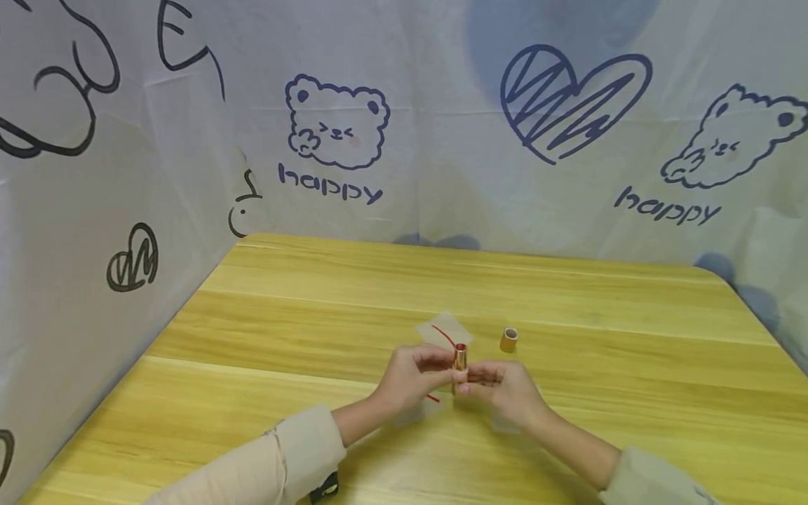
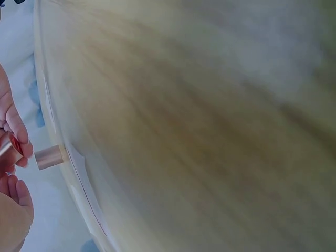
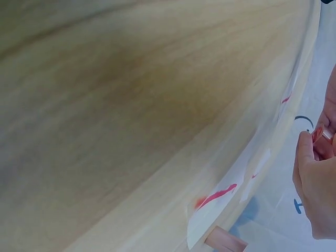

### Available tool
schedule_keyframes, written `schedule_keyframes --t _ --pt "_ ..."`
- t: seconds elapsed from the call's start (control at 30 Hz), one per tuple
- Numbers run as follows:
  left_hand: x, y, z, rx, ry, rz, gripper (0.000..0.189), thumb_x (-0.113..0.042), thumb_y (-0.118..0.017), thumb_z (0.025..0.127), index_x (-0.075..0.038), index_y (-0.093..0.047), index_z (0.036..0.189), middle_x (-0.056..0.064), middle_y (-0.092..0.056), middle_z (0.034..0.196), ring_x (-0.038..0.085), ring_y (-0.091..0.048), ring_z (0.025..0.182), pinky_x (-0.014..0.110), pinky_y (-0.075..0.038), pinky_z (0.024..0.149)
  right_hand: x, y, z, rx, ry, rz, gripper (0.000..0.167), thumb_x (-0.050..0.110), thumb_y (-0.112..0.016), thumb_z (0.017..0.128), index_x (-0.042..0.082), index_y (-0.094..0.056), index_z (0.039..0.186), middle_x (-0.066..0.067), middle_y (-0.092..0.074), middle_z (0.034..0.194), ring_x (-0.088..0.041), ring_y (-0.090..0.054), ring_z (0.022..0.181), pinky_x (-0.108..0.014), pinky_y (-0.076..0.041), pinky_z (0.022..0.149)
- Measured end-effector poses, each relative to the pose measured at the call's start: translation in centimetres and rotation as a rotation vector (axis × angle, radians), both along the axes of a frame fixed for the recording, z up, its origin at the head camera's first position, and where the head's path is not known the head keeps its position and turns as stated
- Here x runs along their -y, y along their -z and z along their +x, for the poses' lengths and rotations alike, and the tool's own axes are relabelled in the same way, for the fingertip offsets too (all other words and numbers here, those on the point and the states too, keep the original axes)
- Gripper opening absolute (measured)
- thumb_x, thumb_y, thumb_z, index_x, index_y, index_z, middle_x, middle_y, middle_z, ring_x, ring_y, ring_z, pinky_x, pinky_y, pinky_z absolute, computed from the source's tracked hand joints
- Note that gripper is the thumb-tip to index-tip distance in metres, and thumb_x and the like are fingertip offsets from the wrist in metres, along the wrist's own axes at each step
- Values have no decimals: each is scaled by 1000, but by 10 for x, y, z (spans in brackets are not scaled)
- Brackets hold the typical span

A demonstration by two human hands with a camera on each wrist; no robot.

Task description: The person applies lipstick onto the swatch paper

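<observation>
A shiny gold lipstick tube (image 1: 461, 359) stands upright between both hands, with red showing inside its top opening. My left hand (image 1: 404, 382) pinches it from the left with thumb and fingers. From the other side my right hand (image 1: 513, 393) pinches the tube's lower part. Beyond the right hand, the lipstick cap (image 1: 509, 340) sits upright on the table. In the left wrist view, the tube (image 2: 10, 151) lies at the left edge near the cap (image 2: 49, 157). At the right edge of the right wrist view, fingers partly hide the tube (image 3: 325, 134).
A small paper sheet (image 1: 445, 322) with a red stroke lies behind the tube. Another marked sheet (image 1: 416, 414) lies under the left hand, and a pale sheet (image 1: 505, 423) below the right. The wooden table (image 1: 315, 308) meets hanging cloth (image 1: 416, 161) at its back edge.
</observation>
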State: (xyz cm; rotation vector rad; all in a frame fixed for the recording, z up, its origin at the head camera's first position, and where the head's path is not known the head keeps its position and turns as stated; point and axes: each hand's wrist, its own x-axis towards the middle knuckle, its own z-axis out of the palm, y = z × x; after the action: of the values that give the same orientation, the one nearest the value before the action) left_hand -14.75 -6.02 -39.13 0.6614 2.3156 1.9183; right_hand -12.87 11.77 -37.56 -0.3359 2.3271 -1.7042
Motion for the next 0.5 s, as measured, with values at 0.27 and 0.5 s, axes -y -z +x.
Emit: schedule_keyframes --t 0.27,0.5 --pt "-2 -1 2 -30 1 -4 24 -5 -70 80 10 -67 98 23 -67 101 32 -66 92 25 -53 85 -1 1 0 26 -14 -31 37 13 -70 82 -12 -61 108 -23 -66 105 -23 -68 93 -24 -55 79" --pt "-2 0 1 -26 0 -4 23 -4 -70 80 10 -67 98 23 -67 101 33 -65 93 25 -53 85 -2 1 0 35 -16 -36 38 14 -69 82 -12 -61 109 -23 -66 106 -23 -68 94 -24 -55 80"
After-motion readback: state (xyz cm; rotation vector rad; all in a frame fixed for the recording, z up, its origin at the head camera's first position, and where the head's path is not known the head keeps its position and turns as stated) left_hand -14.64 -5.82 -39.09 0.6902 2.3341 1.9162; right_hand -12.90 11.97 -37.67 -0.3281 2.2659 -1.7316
